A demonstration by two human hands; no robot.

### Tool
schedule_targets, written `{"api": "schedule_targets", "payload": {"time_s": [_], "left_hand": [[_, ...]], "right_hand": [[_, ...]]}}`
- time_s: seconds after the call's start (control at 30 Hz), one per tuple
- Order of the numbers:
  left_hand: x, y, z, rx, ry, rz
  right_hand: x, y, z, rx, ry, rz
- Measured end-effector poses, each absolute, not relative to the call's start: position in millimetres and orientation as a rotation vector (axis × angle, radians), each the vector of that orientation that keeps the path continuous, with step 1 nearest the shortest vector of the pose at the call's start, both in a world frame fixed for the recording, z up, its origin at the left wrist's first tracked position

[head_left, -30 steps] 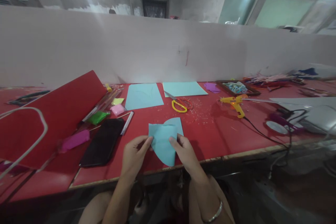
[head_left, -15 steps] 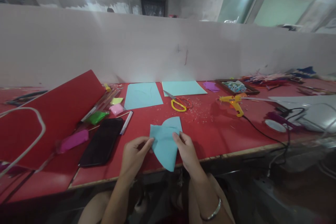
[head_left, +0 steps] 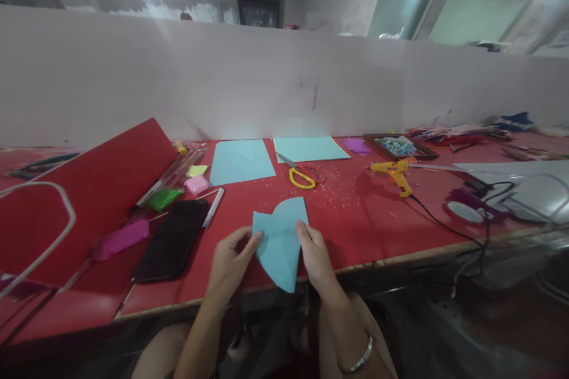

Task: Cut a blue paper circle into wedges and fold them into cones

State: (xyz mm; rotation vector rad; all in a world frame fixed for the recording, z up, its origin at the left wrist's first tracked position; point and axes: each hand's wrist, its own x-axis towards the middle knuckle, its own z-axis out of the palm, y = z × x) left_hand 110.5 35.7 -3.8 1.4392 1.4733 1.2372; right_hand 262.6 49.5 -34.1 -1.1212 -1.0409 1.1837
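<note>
A light blue piece of paper [head_left: 281,243], cut with curved edges, is held up between my hands over the table's front edge. My left hand [head_left: 232,257] pinches its left side between thumb and fingers. On the right side, my right hand [head_left: 316,253] grips the paper's edge, thumb on top. Beyond the paper lie scissors [head_left: 303,177] with one yellow and one red handle, their blades pointing to the back left. Two light blue sheets, a left one [head_left: 242,162] and a right one [head_left: 311,149], lie flat behind them.
On the red table [head_left: 355,231], a black phone [head_left: 172,241], a white marker [head_left: 214,208] and colored clay packs [head_left: 163,198] lie left. A yellow glue gun [head_left: 395,174] with a cord, a tray [head_left: 402,147] and purple paper [head_left: 357,146] lie right. A white partition [head_left: 249,83] stands behind.
My right thumb has shifted slightly from the paper's face toward its right edge. The paper has tilted a little and its lower tip hangs slightly lower.
</note>
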Motion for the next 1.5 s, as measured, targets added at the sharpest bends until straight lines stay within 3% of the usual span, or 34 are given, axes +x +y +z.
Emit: {"api": "schedule_targets", "payload": {"time_s": [1.5], "left_hand": [[96.2, 39.2, -11.0, 1.328, 1.641, 1.516]], "right_hand": [[258.1, 37.8, -27.6, -1.085, -1.642, 1.069]]}}
